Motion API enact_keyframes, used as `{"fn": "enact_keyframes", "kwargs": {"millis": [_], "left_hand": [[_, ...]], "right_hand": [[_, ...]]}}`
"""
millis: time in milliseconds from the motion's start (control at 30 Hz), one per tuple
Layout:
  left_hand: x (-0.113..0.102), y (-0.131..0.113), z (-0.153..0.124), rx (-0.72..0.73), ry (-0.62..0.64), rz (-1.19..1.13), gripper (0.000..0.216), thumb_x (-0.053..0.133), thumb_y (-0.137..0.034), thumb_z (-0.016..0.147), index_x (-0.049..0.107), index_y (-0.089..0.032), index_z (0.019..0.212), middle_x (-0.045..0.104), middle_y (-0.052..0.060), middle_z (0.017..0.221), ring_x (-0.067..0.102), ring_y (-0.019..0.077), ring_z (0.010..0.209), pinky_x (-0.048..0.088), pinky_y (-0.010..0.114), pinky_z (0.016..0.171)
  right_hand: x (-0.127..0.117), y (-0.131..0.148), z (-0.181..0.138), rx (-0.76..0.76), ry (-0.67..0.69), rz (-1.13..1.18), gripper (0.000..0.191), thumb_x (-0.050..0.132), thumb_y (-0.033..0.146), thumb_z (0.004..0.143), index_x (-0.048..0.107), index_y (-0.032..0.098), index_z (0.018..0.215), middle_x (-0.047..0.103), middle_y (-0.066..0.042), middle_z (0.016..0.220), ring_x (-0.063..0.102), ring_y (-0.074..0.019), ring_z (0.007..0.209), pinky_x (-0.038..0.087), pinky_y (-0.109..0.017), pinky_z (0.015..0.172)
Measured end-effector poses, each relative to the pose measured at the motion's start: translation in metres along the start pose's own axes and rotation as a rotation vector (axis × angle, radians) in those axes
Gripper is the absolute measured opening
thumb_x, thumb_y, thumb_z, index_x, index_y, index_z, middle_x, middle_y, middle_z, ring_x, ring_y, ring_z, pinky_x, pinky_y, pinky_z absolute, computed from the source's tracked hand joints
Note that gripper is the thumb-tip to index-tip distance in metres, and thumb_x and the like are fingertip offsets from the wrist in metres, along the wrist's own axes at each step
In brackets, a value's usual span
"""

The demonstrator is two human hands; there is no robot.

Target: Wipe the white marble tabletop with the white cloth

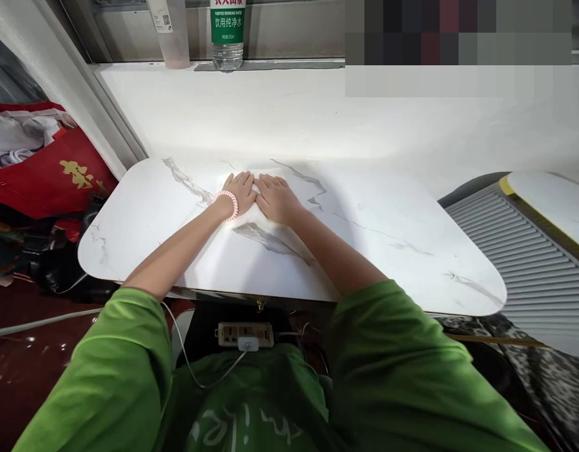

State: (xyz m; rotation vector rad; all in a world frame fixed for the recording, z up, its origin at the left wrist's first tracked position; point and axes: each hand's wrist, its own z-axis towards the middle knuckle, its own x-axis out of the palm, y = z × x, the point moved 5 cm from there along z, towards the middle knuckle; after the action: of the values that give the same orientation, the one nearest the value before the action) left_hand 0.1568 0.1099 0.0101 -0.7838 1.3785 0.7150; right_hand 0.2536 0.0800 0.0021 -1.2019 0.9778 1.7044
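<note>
Both of my hands lie flat, side by side, on a white marble-patterned table [388, 238]. My left hand [242, 191] has its fingers stretched out and pressed down, with a pink coil hair tie [229, 204] round the wrist. Touching it on the right is my right hand [276, 198], also flat with fingers extended. Under the palms there seems to be something white, but I cannot make out what it is against the tabletop. I wear green sleeves.
A white sill [270, 107] runs behind the table, with a water bottle [227, 34] and a clear container [169, 31] on it. Red cloth and bags [49, 169] pile up at left. A power strip [245, 334] lies below the table edge. A ribbed grey panel [520, 251] is at right.
</note>
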Motion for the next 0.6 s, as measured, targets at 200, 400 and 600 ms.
{"fn": "enact_keyframes", "kwargs": {"millis": [200,400,600], "left_hand": [[-0.001,-0.055,-0.084,0.055,0.017,0.028,0.060,0.027,-0.026,0.094,0.030,0.001,0.147,0.027,0.017,0.156,0.021,0.0275,0.145,0.012,0.046,0.120],[0.005,-0.078,-0.113,0.107,0.003,-0.017,0.059,0.029,-0.027,0.093,0.032,-0.002,0.147,0.030,0.017,0.155,0.023,0.0273,0.145,0.013,0.047,0.120],[0.007,-0.046,-0.028,0.093,-0.026,-0.059,0.058,0.030,-0.022,0.092,0.034,0.000,0.145,0.034,0.018,0.153,0.027,0.0279,0.143,0.015,0.047,0.119]], "right_hand": [[-0.022,0.039,-0.091,-0.083,-0.005,-0.011,0.055,0.027,0.029,0.094,0.042,0.001,0.139,0.042,-0.023,0.146,0.035,-0.0341,0.137,0.027,-0.053,0.112],[-0.026,0.049,-0.124,-0.039,0.069,0.006,0.058,0.030,0.030,0.091,0.040,-0.002,0.138,0.040,-0.026,0.147,0.033,-0.0366,0.138,0.027,-0.054,0.113],[-0.012,0.000,-0.051,0.071,0.006,0.068,0.054,0.030,0.025,0.090,0.042,0.002,0.137,0.043,-0.022,0.146,0.036,-0.0341,0.137,0.025,-0.053,0.113]]}}
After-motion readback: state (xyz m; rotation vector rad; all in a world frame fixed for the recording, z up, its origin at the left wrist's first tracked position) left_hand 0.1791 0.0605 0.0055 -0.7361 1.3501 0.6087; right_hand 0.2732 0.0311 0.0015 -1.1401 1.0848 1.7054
